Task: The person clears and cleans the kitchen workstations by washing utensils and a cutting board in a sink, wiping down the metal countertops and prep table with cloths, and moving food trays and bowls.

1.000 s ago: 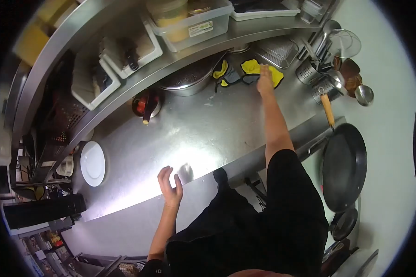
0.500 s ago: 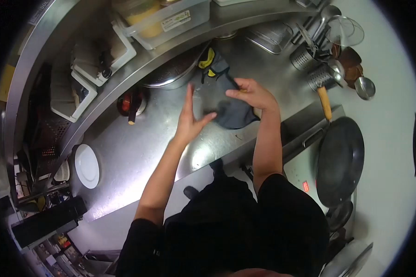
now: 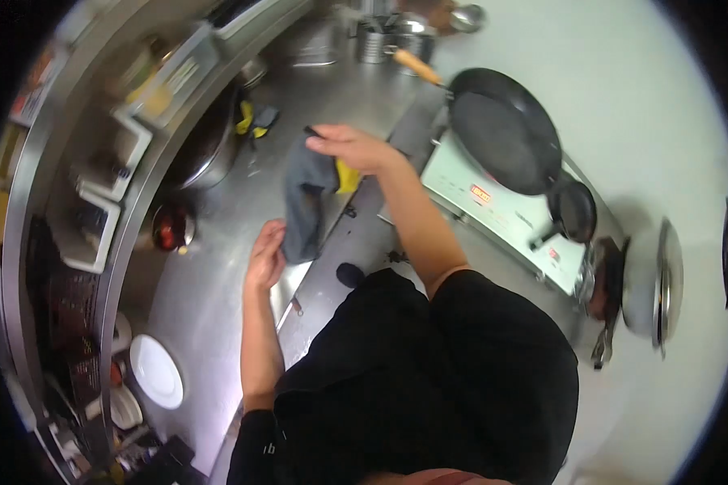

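Observation:
A grey cloth (image 3: pixel 303 214) with a yellow underside hangs folded above the front edge of the steel counter (image 3: pixel 218 283). My right hand (image 3: pixel 352 149) pinches its upper end between thumb and fingers. At its lower left side is my left hand (image 3: pixel 267 255), fingers curled in against the cloth's edge; motion blur softens the exact grip. A second, crumpled grey-and-yellow cloth (image 3: pixel 263 121) lies on the counter beyond my hands, beside a large metal pot (image 3: pixel 214 166).
On the right, a black frying pan (image 3: pixel 505 129) with a wooden handle sits on a pale stove (image 3: pixel 493 194), near a smaller black pan (image 3: pixel 574 212). A white plate (image 3: pixel 156 372) lies at left, below a shelf with plastic bins (image 3: pixel 97 230). Utensil holders (image 3: pixel 372 42) stand at the back.
My right hand has lifted the grey cloth off the counter, showing its yellow side. My left hand has gone from spread to curled at the cloth. The view has turned toward the stove.

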Demonstrator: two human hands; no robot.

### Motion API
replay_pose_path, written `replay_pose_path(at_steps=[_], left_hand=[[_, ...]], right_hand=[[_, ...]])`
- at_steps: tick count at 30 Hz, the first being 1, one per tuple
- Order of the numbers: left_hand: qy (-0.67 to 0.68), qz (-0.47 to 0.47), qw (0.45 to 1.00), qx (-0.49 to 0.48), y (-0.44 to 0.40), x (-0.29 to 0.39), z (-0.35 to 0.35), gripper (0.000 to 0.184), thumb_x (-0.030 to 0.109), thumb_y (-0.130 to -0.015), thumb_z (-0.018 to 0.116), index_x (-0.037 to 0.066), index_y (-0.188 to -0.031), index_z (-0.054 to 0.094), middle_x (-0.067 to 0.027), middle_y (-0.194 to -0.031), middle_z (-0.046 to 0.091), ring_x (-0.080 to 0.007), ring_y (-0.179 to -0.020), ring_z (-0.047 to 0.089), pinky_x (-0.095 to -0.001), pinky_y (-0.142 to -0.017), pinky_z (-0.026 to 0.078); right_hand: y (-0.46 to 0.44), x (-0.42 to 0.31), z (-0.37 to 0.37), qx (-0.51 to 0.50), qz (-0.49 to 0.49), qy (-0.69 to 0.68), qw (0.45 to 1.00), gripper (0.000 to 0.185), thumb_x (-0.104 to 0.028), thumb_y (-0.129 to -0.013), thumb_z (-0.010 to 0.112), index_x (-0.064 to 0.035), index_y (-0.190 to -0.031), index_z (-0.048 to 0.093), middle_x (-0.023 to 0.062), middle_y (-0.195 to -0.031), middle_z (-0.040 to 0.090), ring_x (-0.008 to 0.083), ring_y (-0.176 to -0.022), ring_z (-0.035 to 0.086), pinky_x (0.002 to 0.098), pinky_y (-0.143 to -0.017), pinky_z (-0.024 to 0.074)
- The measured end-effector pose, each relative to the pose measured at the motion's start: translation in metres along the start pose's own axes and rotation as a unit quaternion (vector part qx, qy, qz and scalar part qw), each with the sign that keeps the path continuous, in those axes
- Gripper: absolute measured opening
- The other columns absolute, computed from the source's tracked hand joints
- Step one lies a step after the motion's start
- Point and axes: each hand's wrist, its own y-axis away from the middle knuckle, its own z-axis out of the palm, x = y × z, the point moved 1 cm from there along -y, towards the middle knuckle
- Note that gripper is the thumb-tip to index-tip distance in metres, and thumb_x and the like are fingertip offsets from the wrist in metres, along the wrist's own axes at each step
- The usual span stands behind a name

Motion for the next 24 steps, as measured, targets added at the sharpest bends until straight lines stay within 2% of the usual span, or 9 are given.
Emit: replay_pose_path(at_steps=[3, 6, 8, 10, 14, 17, 18, 20, 24], left_hand=[[0.113, 0.002, 0.994, -0.005, 0.045, 0.04, 0.009, 0.041, 0.031, -0.091, 0.053, 0.007, -0.123, 0.046, -0.0087, -0.118, 0.054, -0.0187, -0.1, 0.053, -0.0295, -0.081, 0.042], [0.317, 0.008, 0.938, 0.142, 0.085, 0.051, 0.015, 0.054, 0.042, -0.091, 0.049, 0.006, -0.131, 0.041, -0.0071, -0.125, 0.052, -0.0237, -0.102, 0.055, -0.04, -0.087, 0.044], [0.254, -0.047, 0.963, -0.081, 0.103, 0.024, -0.012, 0.057, 0.047, -0.092, 0.044, 0.003, -0.129, 0.042, -0.0083, -0.121, 0.055, -0.0247, -0.103, 0.055, -0.0441, -0.083, 0.046], [0.114, -0.014, 0.993, 0.026, 0.11, 0.01, -0.031, 0.051, 0.036, -0.091, 0.051, -0.001, -0.125, 0.045, -0.0102, -0.117, 0.057, -0.0243, -0.1, 0.057, -0.0415, -0.078, 0.049], [-0.201, -0.123, 0.959, 0.159, 0.116, 0.02, -0.051, 0.047, 0.014, -0.083, 0.064, -0.007, -0.12, 0.045, -0.0166, -0.102, 0.061, -0.0214, -0.085, 0.062, -0.03, -0.07, 0.051], [-0.476, -0.053, 0.818, 0.318, 0.126, 0.021, -0.039, 0.056, 0.022, -0.081, 0.069, -0.007, -0.122, 0.044, -0.0177, -0.095, 0.063, -0.0231, -0.079, 0.062, -0.0321, -0.07, 0.05], [-0.471, -0.055, 0.813, 0.337, 0.135, 0.028, -0.027, 0.056, 0.022, -0.081, 0.069, -0.007, -0.122, 0.044, -0.0177, -0.095, 0.063, -0.0231, -0.079, 0.062, -0.0321, -0.07, 0.05], [-0.535, 0.073, 0.83, 0.138, 0.15, 0.052, 0.002, 0.046, 0.031, -0.08, 0.068, -0.003, -0.11, 0.058, -0.0195, -0.095, 0.064, -0.0259, -0.081, 0.062, -0.0351, -0.077, 0.048], [-0.708, -0.053, 0.703, 0.039, 0.136, 0.052, -0.021, 0.033, 0.03, -0.081, 0.068, -0.002, -0.087, 0.065, -0.0169, -0.09, 0.065, -0.0202, -0.087, 0.06, -0.0344, -0.077, 0.046]], right_hand=[[0.032, -0.032, 0.011, -0.053, -0.02, -0.149, 0.987, 0.035, -0.025, -0.092, 0.054, 0.0002, -0.116, 0.056, 0.0003, -0.11, 0.061, 0.0091, -0.101, 0.052, 0.0244, -0.093, 0.0385], [0.053, -0.023, 0.017, -0.039, -0.02, -0.065, 0.997, 0.032, -0.024, -0.093, 0.052, 0.0002, -0.114, 0.057, -0.0009, -0.107, 0.062, 0.0088, -0.097, 0.054, 0.0239, -0.091, 0.0407], [0.06, 0.003, 0.016, -0.014, -0.016, -0.003, 1.0, 0.042, -0.032, -0.09, 0.056, 0.0017, -0.116, 0.055, 0.0081, -0.104, 0.063, 0.0153, -0.095, 0.055, 0.029, -0.088, 0.0418], [0.081, 0.004, 0.027, 0.056, 0.045, 0.242, 0.968, 0.042, -0.031, -0.089, 0.056, 0.0011, -0.116, 0.056, 0.0127, -0.105, 0.063, 0.0172, -0.097, 0.056, 0.0303, -0.088, 0.0423], [0.097, 0.039, 0.038, 0.167, 0.08, 0.166, 0.968, 0.044, -0.014, -0.086, 0.06, -0.0136, -0.126, 0.044, 0.012, -0.091, 0.064, 0.0198, -0.082, 0.06, 0.0335, -0.073, 0.0479], [0.108, 0.051, 0.046, 0.008, -0.047, 0.159, 0.986, 0.028, -0.022, -0.082, 0.064, -0.0087, -0.107, 0.062, 0.0155, -0.095, 0.063, 0.0226, -0.093, 0.059, 0.0322, -0.082, 0.0452], [0.116, 0.051, 0.05, -0.03, -0.048, 0.297, 0.953, 0.03, -0.025, -0.08, 0.067, -0.0075, -0.104, 0.064, 0.016, -0.099, 0.062, 0.0247, -0.099, 0.057, 0.0321, -0.086, 0.0434], [0.12, 0.044, 0.054, -0.08, -0.06, 0.425, 0.9, 0.033, -0.029, -0.077, 0.069, -0.0064, -0.101, 0.066, 0.0166, -0.104, 0.061, 0.0268, -0.104, 0.055, 0.0319, -0.09, 0.0415], [0.105, 0.043, 0.043, -0.111, -0.022, 0.439, 0.891, 0.047, -0.037, -0.074, 0.07, -0.0017, -0.104, 0.064, 0.0197, -0.117, 0.057, 0.033, -0.114, 0.049, 0.0358, -0.095, 0.0393]])
